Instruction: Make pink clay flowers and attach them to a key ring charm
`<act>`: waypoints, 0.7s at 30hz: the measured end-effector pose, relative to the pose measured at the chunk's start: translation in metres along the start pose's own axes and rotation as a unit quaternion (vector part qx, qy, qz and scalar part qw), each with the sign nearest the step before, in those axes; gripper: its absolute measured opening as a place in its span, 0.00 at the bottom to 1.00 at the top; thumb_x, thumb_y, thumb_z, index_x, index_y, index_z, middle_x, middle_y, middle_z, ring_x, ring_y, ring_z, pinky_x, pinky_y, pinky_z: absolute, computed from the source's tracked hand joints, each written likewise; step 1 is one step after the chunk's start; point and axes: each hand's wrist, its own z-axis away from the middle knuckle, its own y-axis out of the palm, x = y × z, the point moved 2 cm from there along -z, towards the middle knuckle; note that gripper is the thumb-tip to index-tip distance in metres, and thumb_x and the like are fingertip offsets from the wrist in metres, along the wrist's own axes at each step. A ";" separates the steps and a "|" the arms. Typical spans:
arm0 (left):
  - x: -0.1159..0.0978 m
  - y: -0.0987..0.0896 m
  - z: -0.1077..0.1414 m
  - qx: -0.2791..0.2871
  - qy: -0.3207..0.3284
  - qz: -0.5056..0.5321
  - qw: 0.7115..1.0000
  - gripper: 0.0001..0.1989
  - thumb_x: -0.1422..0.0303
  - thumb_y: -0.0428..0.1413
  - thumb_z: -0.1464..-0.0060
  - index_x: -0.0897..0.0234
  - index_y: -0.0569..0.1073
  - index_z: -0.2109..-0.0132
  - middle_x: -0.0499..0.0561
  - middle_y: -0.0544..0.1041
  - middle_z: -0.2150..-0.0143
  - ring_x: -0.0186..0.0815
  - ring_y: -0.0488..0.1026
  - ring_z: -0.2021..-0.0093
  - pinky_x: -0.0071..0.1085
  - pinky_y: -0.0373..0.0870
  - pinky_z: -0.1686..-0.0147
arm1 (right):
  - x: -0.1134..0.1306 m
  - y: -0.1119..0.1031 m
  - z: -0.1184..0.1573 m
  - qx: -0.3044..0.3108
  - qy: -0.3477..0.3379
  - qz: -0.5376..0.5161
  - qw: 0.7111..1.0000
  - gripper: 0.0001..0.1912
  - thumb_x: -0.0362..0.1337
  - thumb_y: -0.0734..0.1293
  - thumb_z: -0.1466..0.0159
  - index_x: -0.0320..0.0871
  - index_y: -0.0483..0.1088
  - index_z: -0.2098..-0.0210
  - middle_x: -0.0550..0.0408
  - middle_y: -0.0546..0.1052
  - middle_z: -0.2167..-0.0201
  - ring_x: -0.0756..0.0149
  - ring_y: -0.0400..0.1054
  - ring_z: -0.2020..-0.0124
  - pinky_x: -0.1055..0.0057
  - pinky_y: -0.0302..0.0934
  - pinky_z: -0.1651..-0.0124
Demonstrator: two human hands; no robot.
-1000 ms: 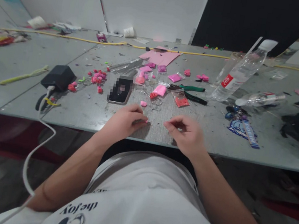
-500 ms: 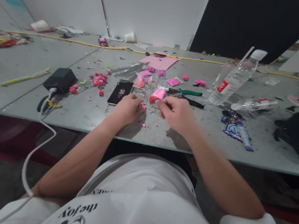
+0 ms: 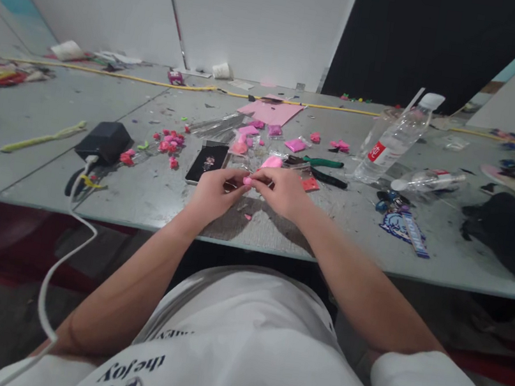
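Near the front of the table my left hand (image 3: 214,194) and my right hand (image 3: 283,191) meet, fingertips closed on a small pink piece (image 3: 247,181) between them. Just beyond my right fingers lies a bright pink packet (image 3: 272,162). A red packet (image 3: 310,184) rests right of that hand. The phone (image 3: 208,163) lies behind and left of my left hand. A tiny pink scrap (image 3: 247,217) is on the table (image 3: 261,235) in front of my hands.
Pliers with green and black handles (image 3: 322,163) lie at the right, near a standing water bottle (image 3: 393,142). Left are red and pink flower pieces (image 3: 168,141) and a black adapter (image 3: 103,141) with a white cable. A pink sheet (image 3: 274,113) lies behind.
My right hand has moved left to meet my left hand at the pink piece. The red item near its fingertips no longer shows there, and a red packet shows at its right. The view has shifted slightly.
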 end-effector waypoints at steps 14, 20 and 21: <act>-0.002 0.001 0.001 0.038 0.027 -0.050 0.998 0.11 0.63 0.62 0.35 0.63 0.84 0.52 0.51 0.86 0.63 0.34 0.77 0.66 0.31 0.72 0.62 | -0.006 0.000 0.004 0.030 -0.026 -0.002 0.999 0.06 0.38 0.70 0.30 0.43 0.78 0.62 0.53 0.82 0.66 0.63 0.72 0.65 0.66 0.60 0.61; -0.005 0.003 0.000 0.050 0.055 -0.083 0.994 0.10 0.63 0.60 0.33 0.64 0.83 0.58 0.50 0.83 0.66 0.34 0.76 0.67 0.31 0.72 0.62 | -0.011 -0.007 0.003 -0.027 0.009 0.025 0.999 0.08 0.36 0.64 0.29 0.46 0.66 0.67 0.57 0.74 0.72 0.64 0.65 0.70 0.64 0.55 0.63; -0.004 0.003 0.000 0.049 0.054 -0.086 0.994 0.10 0.63 0.60 0.33 0.64 0.82 0.58 0.50 0.84 0.66 0.34 0.76 0.67 0.31 0.72 0.62 | -0.013 -0.010 0.002 -0.055 0.031 0.020 0.998 0.10 0.37 0.63 0.29 0.47 0.64 0.68 0.57 0.74 0.73 0.63 0.65 0.70 0.64 0.55 0.62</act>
